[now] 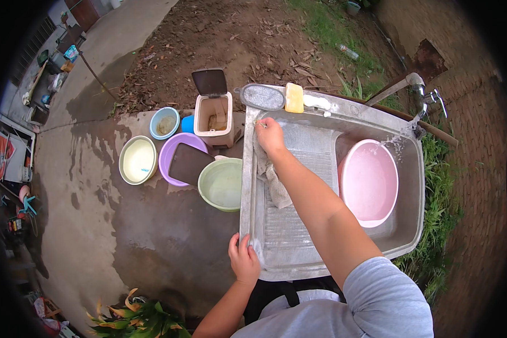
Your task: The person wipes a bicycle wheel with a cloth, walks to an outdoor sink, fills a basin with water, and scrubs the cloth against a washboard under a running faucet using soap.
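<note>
My right hand [271, 134] reaches to the far left corner of a stone laundry sink [304, 256]. Its fingers pinch a small pale greenish thing [260, 124], too small to identify. Just below that hand a wet greyish-beige cloth [277, 190] lies bunched on the ribbed washboard [298, 236], partly behind my forearm. My left hand [244, 260] rests against the sink's left rim near its front corner, fingers apart. In the bowl at right stands a pink basin [368, 181]. Water splashes by its far rim from a running metal tap [422, 103].
Along the sink's back ledge lie a grey scrubbing pad [262, 97], a yellow block [294, 98] and a white soap-like piece [317, 102]. Left on wet concrete stand a green basin [222, 183], a purple basin [169, 145] and an open-lidded bin [214, 112]. A leafy plant [145, 319] grows at front left.
</note>
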